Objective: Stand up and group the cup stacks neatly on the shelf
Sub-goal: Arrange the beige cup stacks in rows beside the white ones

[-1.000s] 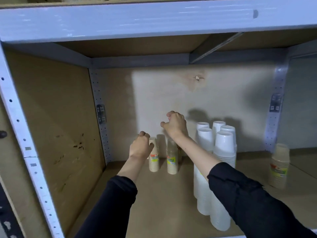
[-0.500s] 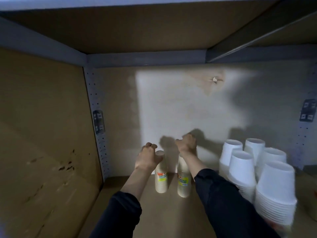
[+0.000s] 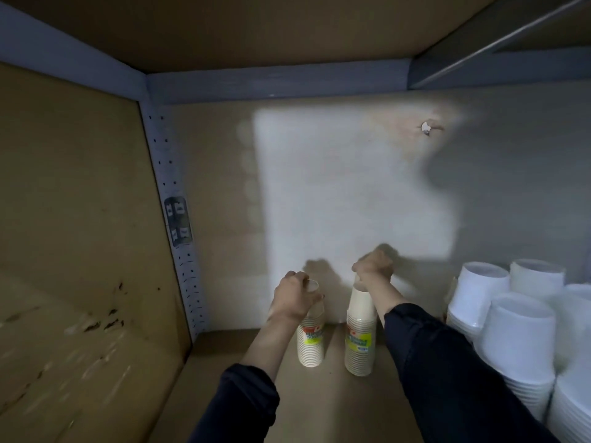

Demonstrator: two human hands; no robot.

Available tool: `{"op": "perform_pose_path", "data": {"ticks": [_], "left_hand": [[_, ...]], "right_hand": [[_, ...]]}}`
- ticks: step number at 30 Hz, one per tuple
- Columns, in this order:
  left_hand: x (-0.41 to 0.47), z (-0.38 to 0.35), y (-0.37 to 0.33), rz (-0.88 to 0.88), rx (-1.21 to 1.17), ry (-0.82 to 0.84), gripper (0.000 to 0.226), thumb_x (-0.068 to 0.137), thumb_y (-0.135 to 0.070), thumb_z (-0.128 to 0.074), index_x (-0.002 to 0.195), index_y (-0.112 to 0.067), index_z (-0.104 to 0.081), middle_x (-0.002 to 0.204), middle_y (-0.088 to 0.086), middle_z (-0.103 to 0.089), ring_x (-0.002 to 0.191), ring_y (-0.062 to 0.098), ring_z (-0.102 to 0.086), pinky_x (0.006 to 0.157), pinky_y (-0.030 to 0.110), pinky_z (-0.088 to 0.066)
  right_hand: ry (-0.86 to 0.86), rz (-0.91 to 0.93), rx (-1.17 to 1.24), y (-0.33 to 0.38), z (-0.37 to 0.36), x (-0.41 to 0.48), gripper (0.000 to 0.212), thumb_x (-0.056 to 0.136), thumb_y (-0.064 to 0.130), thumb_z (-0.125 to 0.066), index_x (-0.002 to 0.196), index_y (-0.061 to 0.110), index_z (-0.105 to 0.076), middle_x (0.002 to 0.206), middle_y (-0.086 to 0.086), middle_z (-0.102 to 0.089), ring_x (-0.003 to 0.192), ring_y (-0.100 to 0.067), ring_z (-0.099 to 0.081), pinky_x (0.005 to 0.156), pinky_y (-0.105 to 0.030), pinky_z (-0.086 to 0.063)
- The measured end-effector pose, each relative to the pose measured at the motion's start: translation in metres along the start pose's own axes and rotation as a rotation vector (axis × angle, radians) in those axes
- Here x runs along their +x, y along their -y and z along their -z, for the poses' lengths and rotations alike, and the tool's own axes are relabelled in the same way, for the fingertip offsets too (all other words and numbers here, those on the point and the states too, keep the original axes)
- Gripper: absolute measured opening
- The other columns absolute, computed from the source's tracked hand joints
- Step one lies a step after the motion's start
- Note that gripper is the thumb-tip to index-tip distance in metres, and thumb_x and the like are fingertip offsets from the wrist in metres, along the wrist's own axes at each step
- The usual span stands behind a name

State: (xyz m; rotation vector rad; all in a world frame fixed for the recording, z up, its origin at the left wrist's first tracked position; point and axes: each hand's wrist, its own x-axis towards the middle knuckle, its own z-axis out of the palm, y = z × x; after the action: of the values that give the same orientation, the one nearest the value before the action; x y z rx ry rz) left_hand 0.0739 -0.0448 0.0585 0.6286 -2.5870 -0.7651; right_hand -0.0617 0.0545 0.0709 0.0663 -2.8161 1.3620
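While white cup stacks [image 3: 518,334] stand at right, my left hand [image 3: 295,298] and right hand [image 3: 374,268] each grip one upright printed cup stack [image 3: 310,340] [image 3: 360,337].

Both arms extend forward, sleeves dark. Left hand [image 3: 295,298] curled, palm down. Right hand [image 3: 374,268] apparently clenched, slightly higher.

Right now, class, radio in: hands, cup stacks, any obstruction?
Left hand gripping shorter beige stack top. Right hand gripping taller beige stack top. Both upright, apart. White cup stacks close right; nothing between.
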Motion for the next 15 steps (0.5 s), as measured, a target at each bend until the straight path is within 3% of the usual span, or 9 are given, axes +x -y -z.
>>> {"op": "perform_pose_path", "data": {"ticks": [6, 8, 9, 12, 14, 15], "left_hand": [[-0.007, 0.012, 0.004, 0.036, -0.089, -0.04, 0.041, 0.079, -0.02, -0.072, 0.115, -0.003, -0.062, 0.121, 0.014, -0.062, 0.115, 0.027, -0.056, 0.096, 0.03, -0.045], [-0.013, 0.021, 0.006, 0.046, -0.108, -0.059, 0.043, 0.079, -0.018, -0.072, 0.118, -0.003, -0.061, 0.122, 0.014, -0.062, 0.116, 0.026, -0.056, 0.098, 0.029, -0.044], [-0.016, 0.027, 0.008, 0.049, -0.105, -0.069, 0.043, 0.079, -0.018, -0.072, 0.118, -0.003, -0.061, 0.123, 0.014, -0.062, 0.117, 0.026, -0.056, 0.097, 0.028, -0.043], [-0.029, 0.046, 0.013, 0.049, -0.096, -0.101, 0.045, 0.078, -0.018, -0.073, 0.12, -0.005, -0.061, 0.123, 0.012, -0.063, 0.116, 0.024, -0.057, 0.096, 0.025, -0.042], [-0.038, 0.058, 0.016, 0.049, -0.089, -0.115, 0.045, 0.077, -0.018, -0.074, 0.119, -0.005, -0.062, 0.123, 0.011, -0.064, 0.115, 0.023, -0.058, 0.096, 0.023, -0.043], [-0.044, 0.064, 0.017, 0.051, -0.078, -0.121, 0.045, 0.077, -0.019, -0.074, 0.119, -0.006, -0.062, 0.123, 0.01, -0.064, 0.115, 0.022, -0.058, 0.096, 0.023, -0.043]], "right_hand": [[0.116, 0.078, 0.125, 0.014, 0.003, -0.014, 0.033, 0.076, 0.012, -0.068, 0.105, -0.002, -0.061, 0.103, -0.014, -0.066, 0.097, -0.029, -0.064, 0.078, -0.028, -0.054], [0.187, 0.143, 0.231, 0.02, 0.006, -0.027, 0.011, 0.073, 0.007, -0.067, 0.073, 0.004, -0.056, 0.072, -0.01, -0.055, 0.064, -0.026, -0.052, 0.05, -0.018, -0.044], [0.222, 0.18, 0.267, 0.021, 0.005, -0.029, 0.027, 0.071, 0.003, -0.066, 0.058, 0.012, -0.045, 0.062, -0.006, -0.042, 0.057, -0.023, -0.042, 0.046, -0.015, -0.033], [0.294, 0.358, 0.294, 0.024, 0.007, -0.042, 0.051, 0.064, -0.002, -0.068, 0.045, 0.024, -0.028, 0.061, -0.005, -0.031, 0.067, -0.017, -0.035, 0.06, -0.025, -0.023], [0.343, 0.419, 0.293, 0.023, 0.009, -0.048, 0.053, 0.063, -0.001, -0.073, 0.041, 0.024, -0.032, 0.055, 0.003, -0.032, 0.061, -0.013, -0.037, 0.058, -0.026, -0.024], [0.367, 0.415, 0.301, 0.022, 0.012, -0.054, 0.048, 0.062, 0.0, -0.075, 0.04, 0.024, -0.04, 0.055, 0.003, -0.04, 0.062, -0.014, -0.044, 0.06, -0.026, -0.032]]}}
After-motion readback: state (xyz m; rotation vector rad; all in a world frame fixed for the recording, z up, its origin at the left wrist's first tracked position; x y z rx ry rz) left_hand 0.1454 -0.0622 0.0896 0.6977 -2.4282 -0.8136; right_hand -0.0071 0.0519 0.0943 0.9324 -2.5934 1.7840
